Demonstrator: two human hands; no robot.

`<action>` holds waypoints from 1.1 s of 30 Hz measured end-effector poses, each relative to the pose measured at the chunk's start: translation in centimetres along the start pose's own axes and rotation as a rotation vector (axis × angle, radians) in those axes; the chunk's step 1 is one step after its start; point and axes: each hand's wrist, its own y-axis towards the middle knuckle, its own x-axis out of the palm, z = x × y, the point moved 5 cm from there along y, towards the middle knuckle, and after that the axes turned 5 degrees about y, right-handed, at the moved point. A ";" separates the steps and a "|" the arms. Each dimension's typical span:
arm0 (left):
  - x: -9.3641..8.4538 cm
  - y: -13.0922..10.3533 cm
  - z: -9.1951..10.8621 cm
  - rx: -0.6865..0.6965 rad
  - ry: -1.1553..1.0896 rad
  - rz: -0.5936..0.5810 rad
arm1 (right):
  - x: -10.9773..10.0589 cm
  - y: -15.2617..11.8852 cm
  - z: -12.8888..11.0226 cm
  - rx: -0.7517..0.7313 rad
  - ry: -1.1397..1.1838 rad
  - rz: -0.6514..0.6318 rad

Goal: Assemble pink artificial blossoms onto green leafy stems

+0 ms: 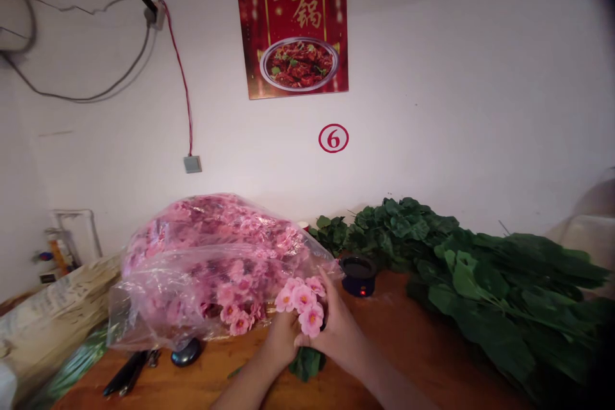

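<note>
A small bunch of pink artificial flowers (303, 298) with yellow centres is held upright between my two hands over the wooden table. My left hand (284, 335) is closed around the lower part of the bunch, its fingers mostly hidden behind the blossoms. From the other side my right hand (340, 327) curves round the same bunch, thumb in front and index finger raised. Green leaves (307, 364) hang just below both hands. To the left, a clear plastic bag (144, 282) bulges with many similar pink flowers (240, 320), some poking from its opening.
Artificial green leaves (480, 282) lie piled along the right. A dark round heater (359, 277) with a red light stands behind my right hand. A black rounded object (186, 352) and a black-handled tool (125, 373) lie front left, beside a beige sack (57, 301).
</note>
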 end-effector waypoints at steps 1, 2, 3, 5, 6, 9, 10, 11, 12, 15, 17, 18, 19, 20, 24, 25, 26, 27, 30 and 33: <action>0.0 0.0 0.0 0.009 0.045 -0.010 | -0.2 0.0 -0.2 0.002 0.001 0.007; -0.1 0.0 0.0 0.026 0.093 -0.017 | -0.4 0.0 -0.5 0.000 0.003 0.011; -0.1 0.0 0.0 0.050 0.140 -0.025 | -0.6 0.0 -0.7 -0.015 0.001 0.008; 0.0 0.1 -0.1 0.091 0.222 -0.034 | -0.8 0.0 -1.4 -0.082 -0.029 -0.013; 0.1 0.1 -0.1 0.100 0.251 -0.031 | -0.9 0.1 -1.7 -0.111 -0.044 -0.030; 0.3 0.1 -0.5 0.051 0.282 -0.016 | -1.1 0.2 -2.1 -0.128 -0.054 -0.080; 0.4 0.1 -0.7 0.013 0.272 -0.018 | -1.2 0.2 -2.1 -0.116 -0.053 -0.091; 0.6 0.0 -0.9 -0.023 0.250 -0.023 | -1.2 0.2 -2.1 -0.106 -0.056 -0.101; 0.7 0.0 -1.0 -0.054 0.217 -0.030 | -1.2 0.3 -2.1 -0.100 -0.066 -0.112; 0.9 0.0 -1.3 -0.106 0.085 -0.022 | -1.0 0.3 -2.1 -0.103 -0.108 -0.163; 0.7 0.1 -1.4 -0.127 0.006 0.006 | -0.9 0.3 -2.1 -0.114 -0.120 -0.193; 0.7 0.1 -1.4 -0.142 -0.025 0.014 | -0.9 0.3 -2.1 -0.116 -0.115 -0.198; 0.7 0.2 -1.5 -0.158 -0.052 0.016 | -0.9 0.3 -2.2 -0.118 -0.100 -0.196; 0.7 0.3 -1.5 -0.177 -0.077 0.011 | -1.0 0.3 -2.2 -0.121 -0.077 -0.193; 0.9 0.4 -1.7 -0.241 -0.166 -0.027 | -1.3 0.6 -2.1 -0.137 0.006 -0.175; 0.9 0.4 -1.8 -0.254 -0.191 -0.032 | -1.2 0.6 -1.9 -0.135 0.005 -0.170; 0.9 0.4 -1.8 -0.265 -0.214 -0.035 | -1.2 0.7 -1.7 -0.130 -0.004 -0.168; 0.8 0.4 -1.8 -0.272 -0.230 -0.036 | -1.1 0.8 -1.5 -0.125 -0.017 -0.170; 0.7 0.4 -1.4 -0.252 -0.199 -0.047 | -0.6 0.9 -1.2 -0.131 -0.062 -0.197; 0.8 0.5 -0.4 -0.156 -0.077 -0.079 | -0.5 0.7 -1.3 -0.143 -0.120 -0.200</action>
